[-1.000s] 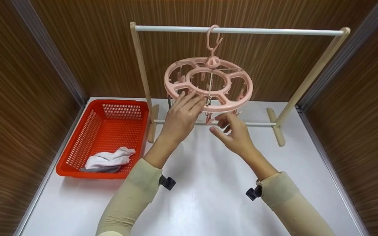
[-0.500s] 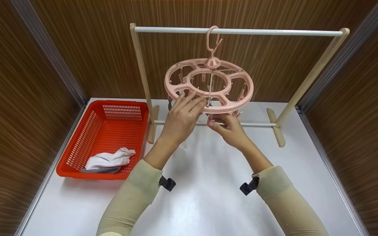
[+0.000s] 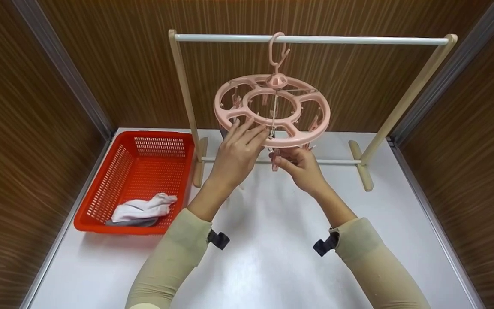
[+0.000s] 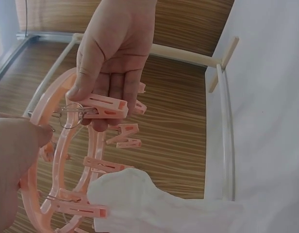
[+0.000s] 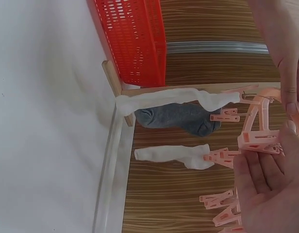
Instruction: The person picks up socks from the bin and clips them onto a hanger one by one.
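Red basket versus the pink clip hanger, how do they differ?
The red basket is rectangular; the pink clip hanger is round. The basket stands on the white table, while the hanger hangs from the white rail. The basket holds loose cloth; the hanger carries clipped socks. Both have openings through them.

A white worktop [image 3: 260,266] spreads across the scene, its surface smooth and slightly glossy (a bright patch of reflected light shows toward the near middle). On its left part sits a red perforated basket [image 3: 155,171], with a soft shadow along its near edge. Just beside the basket, the left wooden foot [image 3: 199,171] of a drying rack [image 3: 337,40] rests on the worktop; the right wooden foot [image 3: 361,169] stands well apart, toward the back right.
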`<state>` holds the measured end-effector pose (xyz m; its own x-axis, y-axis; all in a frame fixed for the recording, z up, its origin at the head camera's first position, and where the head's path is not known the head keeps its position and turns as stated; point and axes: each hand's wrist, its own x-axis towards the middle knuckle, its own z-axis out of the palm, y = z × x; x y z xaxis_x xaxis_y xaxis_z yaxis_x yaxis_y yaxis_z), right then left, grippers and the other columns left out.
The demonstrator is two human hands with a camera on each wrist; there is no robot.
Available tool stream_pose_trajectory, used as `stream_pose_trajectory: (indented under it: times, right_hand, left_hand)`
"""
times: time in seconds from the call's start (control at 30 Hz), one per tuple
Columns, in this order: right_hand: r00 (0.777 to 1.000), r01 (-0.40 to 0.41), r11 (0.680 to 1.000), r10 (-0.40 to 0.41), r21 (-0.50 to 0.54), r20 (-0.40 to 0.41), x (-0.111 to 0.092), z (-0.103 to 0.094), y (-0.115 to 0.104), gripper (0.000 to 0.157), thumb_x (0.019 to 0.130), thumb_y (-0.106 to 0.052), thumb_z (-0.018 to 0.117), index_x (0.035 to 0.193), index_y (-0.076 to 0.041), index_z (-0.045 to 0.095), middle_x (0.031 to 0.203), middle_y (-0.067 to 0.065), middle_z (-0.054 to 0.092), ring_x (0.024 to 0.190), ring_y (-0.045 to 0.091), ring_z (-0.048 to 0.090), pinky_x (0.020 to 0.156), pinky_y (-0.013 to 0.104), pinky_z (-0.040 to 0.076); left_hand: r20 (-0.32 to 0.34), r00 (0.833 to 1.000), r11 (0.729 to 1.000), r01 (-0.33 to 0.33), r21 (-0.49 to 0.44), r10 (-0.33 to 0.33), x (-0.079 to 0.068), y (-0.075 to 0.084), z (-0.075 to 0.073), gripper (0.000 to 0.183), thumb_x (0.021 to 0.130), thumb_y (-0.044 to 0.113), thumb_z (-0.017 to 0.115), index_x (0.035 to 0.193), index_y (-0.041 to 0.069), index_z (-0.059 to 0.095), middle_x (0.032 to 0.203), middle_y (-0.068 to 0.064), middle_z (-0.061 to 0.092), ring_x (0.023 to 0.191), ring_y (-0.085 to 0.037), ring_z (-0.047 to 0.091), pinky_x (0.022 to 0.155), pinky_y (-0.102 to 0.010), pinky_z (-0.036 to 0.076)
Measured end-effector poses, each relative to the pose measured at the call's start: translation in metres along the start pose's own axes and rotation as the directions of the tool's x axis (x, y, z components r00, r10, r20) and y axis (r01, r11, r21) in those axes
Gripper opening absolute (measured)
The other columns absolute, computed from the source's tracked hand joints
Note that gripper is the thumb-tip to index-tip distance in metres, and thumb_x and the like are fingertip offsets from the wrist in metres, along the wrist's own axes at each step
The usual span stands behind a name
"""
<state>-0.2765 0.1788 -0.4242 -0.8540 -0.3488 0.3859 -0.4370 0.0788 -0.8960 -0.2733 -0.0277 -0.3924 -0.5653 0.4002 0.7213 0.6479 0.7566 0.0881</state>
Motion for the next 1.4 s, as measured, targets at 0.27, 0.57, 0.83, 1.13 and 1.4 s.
stream_pose_trajectory:
  times: [0.27, 0.57, 0.83, 1.13, 1.4]
  right_hand:
    - [0.999, -0.034, 0.999, 0.035, -0.022, 0.026, -0.003, 0.003, -0.016, 0.023, 0.096, 0.000, 0.060, 0.116, 0.013, 0.063, 0.105, 0.024, 0.070, 0.094, 0.017, 0.069, 0.087, 0.027, 0.058]
    - [0.998, -0.056, 0.998, 0.055, -0.027, -0.030, -0.008, 0.002, -0.014, 0.024, 0.096, 0.001, 0.062, 0.114, 0.015, 0.063, 0.104, 0.030, 0.068, 0.093, 0.017, 0.069, 0.089, 0.025, 0.056]
    - [0.996, -0.073, 0.997, 0.073, -0.002, -0.053, -0.008, 0.003, -0.016, 0.025, 0.096, 0.001, 0.060, 0.116, 0.018, 0.060, 0.103, 0.030, 0.068, 0.101, 0.034, 0.069, 0.090, 0.028, 0.056]
    - [0.995, -0.066, 0.998, 0.067, 0.020, -0.072, -0.008, 0.001, -0.015, 0.021, 0.097, 0.001, 0.059, 0.113, 0.014, 0.063, 0.094, 0.030, 0.068, 0.097, 0.040, 0.068, 0.089, 0.032, 0.058]
    - [0.995, -0.049, 0.999, 0.049, 0.003, -0.081, -0.009, -0.001, -0.017, 0.022, 0.096, 0.002, 0.059, 0.113, 0.017, 0.062, 0.095, 0.033, 0.067, 0.090, 0.033, 0.069, 0.088, 0.027, 0.057]
  left_hand:
    - [0.003, 1.000, 1.000, 0.009, -0.011, -0.009, -0.005, -0.001, -0.004, 0.039, 0.096, 0.015, 0.067, 0.134, 0.015, 0.064, 0.139, -0.005, 0.061, 0.139, -0.029, 0.047, 0.119, -0.050, 0.029]
    - [-0.012, 1.000, 0.999, 0.002, -0.032, -0.002, -0.011, 0.000, -0.011, 0.045, 0.095, 0.017, 0.068, 0.139, 0.014, 0.060, 0.140, -0.006, 0.061, 0.139, -0.029, 0.047, 0.119, -0.049, 0.031]
    - [-0.031, 0.998, 0.998, 0.049, -0.029, -0.050, -0.029, -0.005, -0.022, 0.047, 0.091, 0.016, 0.073, 0.137, 0.014, 0.062, 0.138, -0.006, 0.062, 0.138, -0.027, 0.049, 0.119, -0.047, 0.030]
    - [-0.072, 0.989, 0.992, 0.125, -0.024, -0.126, -0.059, -0.029, -0.042, 0.045, 0.092, 0.016, 0.072, 0.136, 0.014, 0.063, 0.137, -0.006, 0.063, 0.137, -0.027, 0.050, 0.118, -0.047, 0.031]
    - [-0.084, 0.975, 0.978, 0.207, 0.008, -0.205, -0.097, -0.058, -0.061, 0.045, 0.091, 0.012, 0.073, 0.135, 0.011, 0.063, 0.137, -0.008, 0.063, 0.136, -0.030, 0.051, 0.118, -0.048, 0.032]
